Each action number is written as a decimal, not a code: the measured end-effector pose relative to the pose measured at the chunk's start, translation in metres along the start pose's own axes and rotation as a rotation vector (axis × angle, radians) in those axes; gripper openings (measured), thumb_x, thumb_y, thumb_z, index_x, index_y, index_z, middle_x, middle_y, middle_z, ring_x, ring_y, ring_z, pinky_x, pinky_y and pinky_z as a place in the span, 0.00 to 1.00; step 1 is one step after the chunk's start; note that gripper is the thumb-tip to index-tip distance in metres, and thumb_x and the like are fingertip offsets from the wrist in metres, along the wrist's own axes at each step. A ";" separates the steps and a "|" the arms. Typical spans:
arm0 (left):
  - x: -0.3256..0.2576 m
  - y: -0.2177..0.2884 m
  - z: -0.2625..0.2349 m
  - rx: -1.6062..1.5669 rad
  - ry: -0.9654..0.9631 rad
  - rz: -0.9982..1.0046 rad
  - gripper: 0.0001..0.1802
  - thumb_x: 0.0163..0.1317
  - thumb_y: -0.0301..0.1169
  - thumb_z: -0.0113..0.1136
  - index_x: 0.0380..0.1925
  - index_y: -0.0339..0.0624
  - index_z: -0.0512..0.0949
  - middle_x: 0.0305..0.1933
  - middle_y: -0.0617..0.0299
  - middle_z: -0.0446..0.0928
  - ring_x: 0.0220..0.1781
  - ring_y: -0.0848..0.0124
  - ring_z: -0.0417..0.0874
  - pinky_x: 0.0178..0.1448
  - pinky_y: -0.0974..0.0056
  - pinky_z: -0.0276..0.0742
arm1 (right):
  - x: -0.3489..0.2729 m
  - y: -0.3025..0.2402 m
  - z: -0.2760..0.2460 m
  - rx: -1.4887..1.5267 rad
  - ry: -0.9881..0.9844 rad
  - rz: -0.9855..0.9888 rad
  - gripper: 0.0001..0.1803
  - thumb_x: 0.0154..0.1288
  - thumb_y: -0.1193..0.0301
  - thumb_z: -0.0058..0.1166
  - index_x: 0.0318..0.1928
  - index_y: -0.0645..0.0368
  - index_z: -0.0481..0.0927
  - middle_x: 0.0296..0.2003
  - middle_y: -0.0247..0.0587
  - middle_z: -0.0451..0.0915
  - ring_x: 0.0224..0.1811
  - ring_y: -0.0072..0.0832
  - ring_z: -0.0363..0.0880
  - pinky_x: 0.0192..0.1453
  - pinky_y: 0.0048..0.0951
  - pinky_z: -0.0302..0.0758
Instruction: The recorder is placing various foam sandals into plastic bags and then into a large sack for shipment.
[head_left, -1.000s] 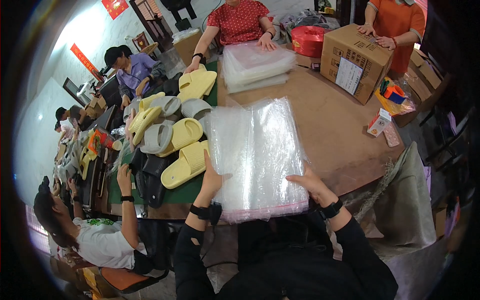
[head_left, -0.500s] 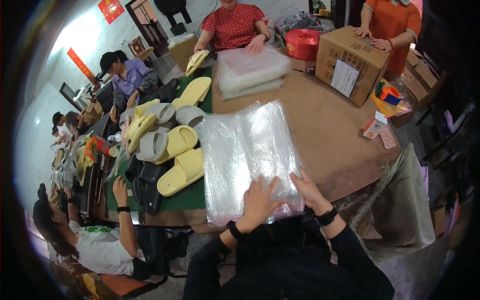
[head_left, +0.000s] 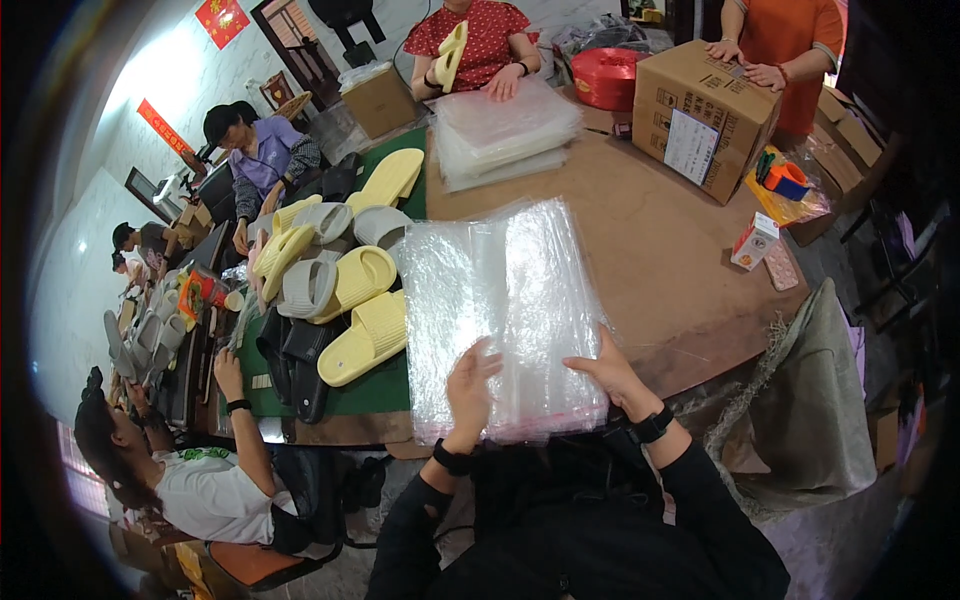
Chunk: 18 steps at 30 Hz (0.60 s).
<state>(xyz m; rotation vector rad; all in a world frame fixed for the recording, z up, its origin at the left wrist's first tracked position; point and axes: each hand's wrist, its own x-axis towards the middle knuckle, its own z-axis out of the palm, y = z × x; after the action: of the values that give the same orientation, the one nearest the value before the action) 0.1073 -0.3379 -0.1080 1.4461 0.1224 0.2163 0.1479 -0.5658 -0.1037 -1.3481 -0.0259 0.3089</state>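
Here, the right hand (head_left: 620,380) touches bags (head_left: 500,290); a carton (head_left: 712,75) bears lettering.

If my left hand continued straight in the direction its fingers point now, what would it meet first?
Most likely the stack of clear plastic bags, which spreads out ahead of your left hand; whether it already touches them is unclear. Beyond lies the brown tabletop.

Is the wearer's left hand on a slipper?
No, the left hand is over the clear plastic stack, with the nearest yellow slipper apart from it, farther left.
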 end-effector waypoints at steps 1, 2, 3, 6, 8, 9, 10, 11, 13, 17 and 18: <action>-0.004 0.005 -0.002 -0.257 0.085 0.092 0.24 0.64 0.27 0.53 0.59 0.33 0.65 0.56 0.51 0.73 0.48 0.58 0.81 0.53 0.59 0.78 | 0.001 0.007 -0.005 -0.015 0.038 0.020 0.38 0.53 0.78 0.61 0.64 0.66 0.58 0.53 0.48 0.72 0.57 0.33 0.70 0.61 0.32 0.67; -0.004 0.004 -0.010 -0.251 0.198 0.163 0.24 0.63 0.27 0.53 0.59 0.33 0.64 0.55 0.49 0.73 0.47 0.58 0.81 0.51 0.59 0.79 | 0.001 0.008 -0.006 -0.030 0.064 0.040 0.39 0.51 0.82 0.59 0.64 0.66 0.58 0.53 0.48 0.72 0.55 0.33 0.71 0.60 0.32 0.69; -0.002 0.004 -0.018 -0.244 0.312 0.234 0.25 0.62 0.27 0.54 0.59 0.33 0.63 0.53 0.48 0.74 0.45 0.58 0.81 0.48 0.60 0.80 | 0.002 0.008 -0.007 -0.031 0.055 0.039 0.39 0.51 0.82 0.59 0.64 0.66 0.58 0.53 0.48 0.72 0.55 0.33 0.71 0.60 0.32 0.69; -0.008 0.022 -0.047 -0.135 0.531 0.114 0.23 0.59 0.16 0.51 0.56 0.34 0.63 0.48 0.46 0.75 0.39 0.65 0.81 0.38 0.71 0.78 | 0.006 0.004 -0.012 0.079 0.057 0.097 0.38 0.50 0.84 0.55 0.63 0.66 0.58 0.50 0.48 0.73 0.50 0.34 0.75 0.54 0.32 0.73; -0.015 0.025 -0.067 -0.057 0.536 0.108 0.19 0.63 0.20 0.49 0.55 0.36 0.65 0.44 0.49 0.77 0.35 0.70 0.79 0.36 0.72 0.76 | 0.012 -0.003 -0.013 0.131 0.080 0.126 0.36 0.50 0.85 0.53 0.62 0.66 0.59 0.47 0.48 0.75 0.45 0.34 0.77 0.49 0.33 0.76; -0.017 0.027 -0.070 0.019 0.534 0.097 0.14 0.68 0.24 0.46 0.53 0.38 0.67 0.41 0.52 0.79 0.31 0.75 0.78 0.33 0.73 0.74 | 0.018 -0.003 -0.017 0.131 0.078 0.125 0.36 0.50 0.85 0.53 0.62 0.66 0.59 0.47 0.48 0.75 0.45 0.34 0.77 0.49 0.33 0.76; -0.020 0.028 -0.068 0.069 0.575 0.062 0.15 0.66 0.24 0.48 0.53 0.39 0.68 0.38 0.56 0.79 0.27 0.78 0.74 0.31 0.75 0.70 | 0.025 -0.002 -0.022 0.120 0.074 0.119 0.34 0.50 0.85 0.52 0.61 0.65 0.60 0.46 0.47 0.75 0.44 0.33 0.77 0.48 0.33 0.77; -0.021 0.027 -0.070 0.069 0.577 0.062 0.15 0.66 0.24 0.48 0.53 0.39 0.68 0.38 0.56 0.79 0.27 0.78 0.74 0.31 0.75 0.70 | 0.029 -0.002 -0.022 0.110 0.069 0.114 0.33 0.51 0.85 0.52 0.60 0.65 0.61 0.44 0.47 0.75 0.43 0.33 0.78 0.47 0.33 0.77; -0.025 0.023 -0.073 0.069 0.618 0.076 0.18 0.64 0.25 0.52 0.54 0.41 0.66 0.40 0.57 0.79 0.28 0.78 0.74 0.31 0.76 0.70 | 0.031 -0.005 -0.021 0.124 0.073 0.101 0.30 0.51 0.84 0.51 0.58 0.65 0.63 0.45 0.48 0.75 0.43 0.33 0.78 0.47 0.33 0.77; -0.025 0.029 -0.044 -0.391 0.318 0.151 0.25 0.65 0.32 0.53 0.59 0.48 0.57 0.55 0.48 0.72 0.36 0.69 0.77 0.38 0.68 0.74 | 0.024 -0.007 -0.017 0.103 0.074 0.124 0.30 0.52 0.84 0.51 0.59 0.64 0.62 0.47 0.48 0.74 0.44 0.34 0.77 0.47 0.33 0.77; -0.022 0.028 -0.038 -0.400 0.322 0.170 0.25 0.65 0.32 0.53 0.59 0.48 0.57 0.55 0.48 0.72 0.36 0.69 0.77 0.38 0.68 0.74 | 0.022 -0.009 -0.013 0.133 0.078 0.170 0.31 0.53 0.84 0.50 0.60 0.64 0.62 0.48 0.48 0.74 0.45 0.34 0.77 0.48 0.33 0.76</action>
<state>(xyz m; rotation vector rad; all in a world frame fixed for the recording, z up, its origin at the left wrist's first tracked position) 0.0754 -0.3032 -0.0862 1.0152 0.2060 0.5805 0.1732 -0.5748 -0.1012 -1.2314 0.1725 0.3944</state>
